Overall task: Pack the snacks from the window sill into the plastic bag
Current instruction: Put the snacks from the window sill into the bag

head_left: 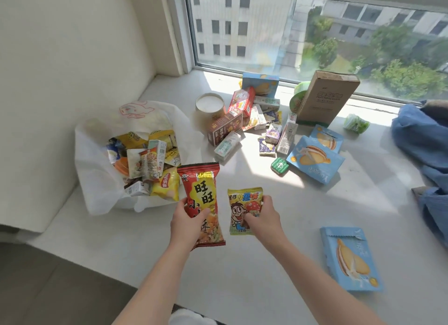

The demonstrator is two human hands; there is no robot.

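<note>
Over the pale window sill (242,264) the left hand (188,224) grips a red snack packet (202,198) and the right hand (263,218) a small yellow packet (242,208), both held upright just beside the open white plastic bag (97,179), already crowded with snacks. More boxes and packets (247,116) lie scattered by the window.

blue denim cloth (421,140) bunched at the sill's right end, buildings (242,24) and trees (402,70) outside the window.
</note>
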